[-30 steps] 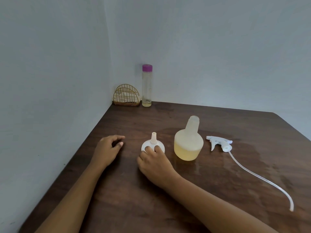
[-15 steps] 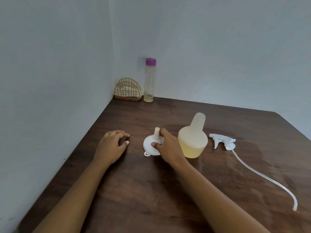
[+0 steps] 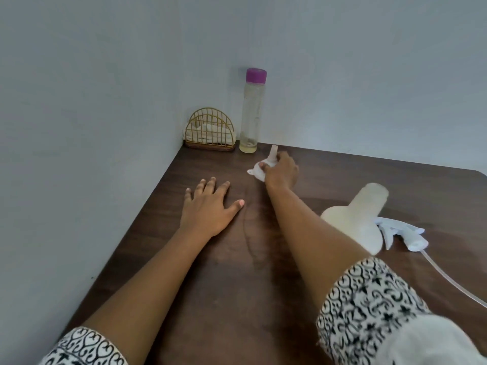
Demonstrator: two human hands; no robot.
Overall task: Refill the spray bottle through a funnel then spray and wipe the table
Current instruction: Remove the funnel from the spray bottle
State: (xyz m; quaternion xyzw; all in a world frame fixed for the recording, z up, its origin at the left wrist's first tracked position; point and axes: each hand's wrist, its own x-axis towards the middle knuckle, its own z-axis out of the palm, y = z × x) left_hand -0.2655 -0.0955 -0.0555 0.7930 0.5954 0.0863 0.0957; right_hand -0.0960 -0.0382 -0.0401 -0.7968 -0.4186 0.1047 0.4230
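Note:
My right hand (image 3: 281, 172) is stretched far forward and grips the white funnel (image 3: 261, 172), spout up, near the back of the dark wooden table (image 3: 237, 272). My left hand (image 3: 208, 206) lies flat on the table with fingers spread, holding nothing. The uncapped translucent spray bottle (image 3: 353, 219) stands to the right of my right forearm, which hides part of it. The white trigger sprayer head (image 3: 400, 233) lies just right of the bottle, its thin tube (image 3: 453, 283) trailing toward the near right.
A tall clear bottle with a purple cap (image 3: 251, 111) holds a little yellowish liquid in the back corner. A gold wire holder (image 3: 209, 130) with white cloth stands left of it. Walls close off the left and back.
My right hand has carried the funnel from beside the spray bottle toward the back corner. My left hand has flattened and spread its fingers. My head has moved forward and closer.

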